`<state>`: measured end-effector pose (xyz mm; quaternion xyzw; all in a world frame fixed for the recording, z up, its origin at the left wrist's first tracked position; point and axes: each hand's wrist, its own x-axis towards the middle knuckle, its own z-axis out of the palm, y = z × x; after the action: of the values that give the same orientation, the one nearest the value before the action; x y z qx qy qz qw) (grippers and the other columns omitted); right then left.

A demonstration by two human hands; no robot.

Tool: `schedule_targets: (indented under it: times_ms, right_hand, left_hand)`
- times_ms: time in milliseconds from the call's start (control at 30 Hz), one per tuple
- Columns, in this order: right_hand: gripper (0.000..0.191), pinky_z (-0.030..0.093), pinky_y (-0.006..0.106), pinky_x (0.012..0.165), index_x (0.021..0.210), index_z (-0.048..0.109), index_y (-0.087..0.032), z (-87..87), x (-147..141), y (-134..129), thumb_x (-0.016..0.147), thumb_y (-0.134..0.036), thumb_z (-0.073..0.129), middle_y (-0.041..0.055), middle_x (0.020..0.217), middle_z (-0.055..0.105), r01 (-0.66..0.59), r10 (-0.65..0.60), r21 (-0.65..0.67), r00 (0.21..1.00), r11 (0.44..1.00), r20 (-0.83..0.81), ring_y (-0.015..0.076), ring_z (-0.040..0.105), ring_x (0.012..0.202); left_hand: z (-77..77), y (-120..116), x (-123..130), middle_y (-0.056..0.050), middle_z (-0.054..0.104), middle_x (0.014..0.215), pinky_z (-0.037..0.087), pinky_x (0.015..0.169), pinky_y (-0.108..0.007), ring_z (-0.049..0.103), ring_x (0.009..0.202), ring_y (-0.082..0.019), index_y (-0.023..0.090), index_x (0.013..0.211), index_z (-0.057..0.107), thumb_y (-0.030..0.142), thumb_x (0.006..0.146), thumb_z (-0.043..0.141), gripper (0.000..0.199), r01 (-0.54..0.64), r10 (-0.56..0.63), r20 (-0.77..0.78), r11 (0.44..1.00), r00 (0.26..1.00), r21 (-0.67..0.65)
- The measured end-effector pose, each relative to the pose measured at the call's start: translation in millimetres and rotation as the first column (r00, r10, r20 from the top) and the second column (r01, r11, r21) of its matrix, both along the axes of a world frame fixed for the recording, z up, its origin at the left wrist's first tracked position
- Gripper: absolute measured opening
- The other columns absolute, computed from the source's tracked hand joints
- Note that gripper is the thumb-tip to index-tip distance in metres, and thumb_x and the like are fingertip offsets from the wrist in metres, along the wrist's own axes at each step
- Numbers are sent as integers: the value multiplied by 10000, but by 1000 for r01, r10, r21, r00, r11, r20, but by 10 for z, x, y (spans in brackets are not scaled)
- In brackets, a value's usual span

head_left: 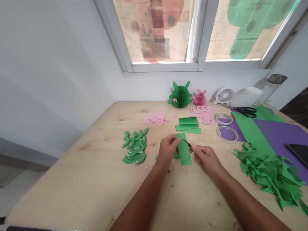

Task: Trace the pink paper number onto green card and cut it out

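My left hand (167, 148) pinches the upper end of a green paper strip (185, 154) that carries curved outlines. From the right, my right hand (207, 158) grips small scissors (186, 143); their dark, thin blades reach the strip's upper part, and the handles are hidden in my fingers. Partly behind my left hand lie another green paper piece (176, 156) and a small pink piece (149, 168). Just beyond the held strip are flat green strips (192, 130) and a folded green paper stack (188, 122).
Curved green cutouts (136, 150) lie left; green scraps (271, 175) are heaped right. Pink cutouts (157, 118), tape rolls (227, 134), black scissors (245, 111) and purple sheets (284, 134) lie farther back. A green honeycomb figure (181, 96), pink figure (200, 97) and fan (224, 95) stand by the wall.
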<state>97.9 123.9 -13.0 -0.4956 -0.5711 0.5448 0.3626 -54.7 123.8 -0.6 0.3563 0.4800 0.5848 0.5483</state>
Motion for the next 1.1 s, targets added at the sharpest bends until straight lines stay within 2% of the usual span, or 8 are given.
schedule_targets:
  times_ms: [600,867,1100]
  right_hand:
    - [484,86,250,442,637,618,-143,-39,-7,-8,769,-599,527,-91,467,195,12,-12,-9,999,1000,-29,74,132,444]
    - [467,91,252,443,620,590,-149,-47,-12,-8,781,-583,522,-93,469,193,18,-19,-15,999,1000,-37,75,132,446]
    - [470,98,256,448,551,505,-170,-57,-18,-3,782,-578,525,-88,482,192,65,-65,2,998,998,-28,74,137,452]
  left_hand:
    - [14,-4,0,40,526,483,376,437,-197,444,426,-78,159,562,550,322,637,665,212,4,-4,-6,1000,1000,8]
    - [-13,11,-6,37,536,490,374,441,-194,453,436,-79,163,556,533,321,630,672,223,7,-7,2,1000,1000,-5]
    - [4,-2,3,28,560,516,401,440,-202,477,443,-88,161,596,550,345,619,688,231,19,-19,5,1000,1000,-23]
